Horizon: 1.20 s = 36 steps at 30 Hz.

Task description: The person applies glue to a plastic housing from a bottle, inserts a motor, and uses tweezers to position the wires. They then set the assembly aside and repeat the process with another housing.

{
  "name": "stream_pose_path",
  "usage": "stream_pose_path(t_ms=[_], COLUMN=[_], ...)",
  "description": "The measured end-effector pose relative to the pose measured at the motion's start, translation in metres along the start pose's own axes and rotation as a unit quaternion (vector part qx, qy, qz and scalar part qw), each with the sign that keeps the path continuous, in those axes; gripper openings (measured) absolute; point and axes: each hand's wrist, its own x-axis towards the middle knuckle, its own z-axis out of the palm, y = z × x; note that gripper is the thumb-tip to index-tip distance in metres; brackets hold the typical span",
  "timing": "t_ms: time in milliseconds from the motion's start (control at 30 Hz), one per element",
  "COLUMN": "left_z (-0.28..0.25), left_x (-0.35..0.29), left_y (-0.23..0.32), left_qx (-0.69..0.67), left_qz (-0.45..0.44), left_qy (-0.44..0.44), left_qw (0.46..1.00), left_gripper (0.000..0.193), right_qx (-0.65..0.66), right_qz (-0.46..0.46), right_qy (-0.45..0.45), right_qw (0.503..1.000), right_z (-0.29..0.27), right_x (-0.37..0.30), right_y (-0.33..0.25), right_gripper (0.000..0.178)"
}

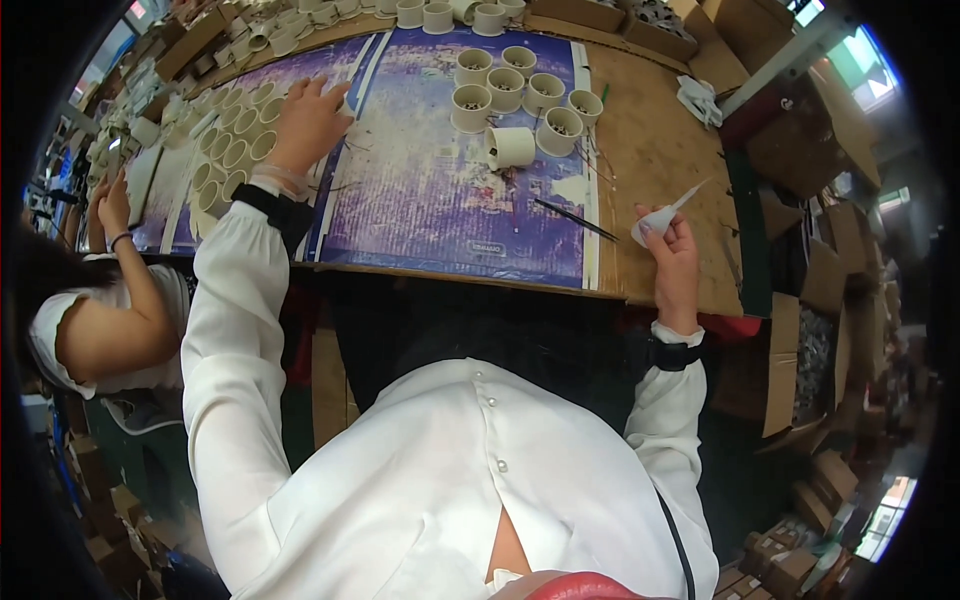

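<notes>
My right hand (672,245) is closed around a small white squeeze bottle (655,222) with a long thin nozzle that points up and away. My left hand (308,125) reaches over the left of the table with its fingers apart, beside a group of white cups (236,153). A pale patch shows near its thumb, too unclear to name. Farther right stand several white cups (471,107) with small dark pieces inside. One cup (513,147) in front of them lies on its side. A pair of dark tweezers (574,217) rests on the purple printed board (410,190).
Along the far edge stand more white cups (438,17) and open cardboard boxes (655,25). A crumpled white piece (699,100) lies at the far right. At left, another person's arm (140,290) reaches to the table. A box of grey parts (815,360) stands beyond my right arm.
</notes>
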Motion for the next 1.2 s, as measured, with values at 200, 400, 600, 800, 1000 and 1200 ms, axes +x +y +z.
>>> stream_pose_path(t_ms=[200, 400, 600, 800, 1000, 1200], left_z=[-0.024, -0.017, 0.021, 0.034, 0.015, -0.046], left_x=[-0.009, 0.007, 0.035, 0.040, 0.007, -0.052], left_y=[0.089, 0.149, 0.141, 0.131, 0.104, 0.106], left_qx=[-0.255, -0.428, -0.311, -0.392, -0.389, -0.517], left_qz=[0.074, 0.066, 0.067, -0.027, -0.039, -0.104], left_qy=[0.049, 0.045, 0.126, -0.090, -0.001, 0.034], left_qw=[0.963, 0.900, 0.940, 0.915, 0.921, 0.849], left_gripper=[0.056, 0.045, 0.038, 0.031, 0.030, 0.026], right_qx=[-0.197, -0.291, -0.293, -0.262, -0.266, -0.213], right_qz=[-0.035, -0.047, -0.128, -0.169, -0.180, -0.194], right_qy=[0.063, 0.104, 0.198, 0.163, -0.042, -0.192], right_qw=[0.978, 0.950, 0.927, 0.936, 0.946, 0.938], right_z=[-0.043, -0.045, -0.029, 0.006, 0.060, 0.128], right_x=[0.019, 0.012, -0.030, -0.066, -0.063, -0.040], right_y=[0.019, 0.026, 0.011, -0.025, -0.014, -0.004], right_gripper=[0.029, 0.037, 0.041, 0.030, 0.013, 0.013])
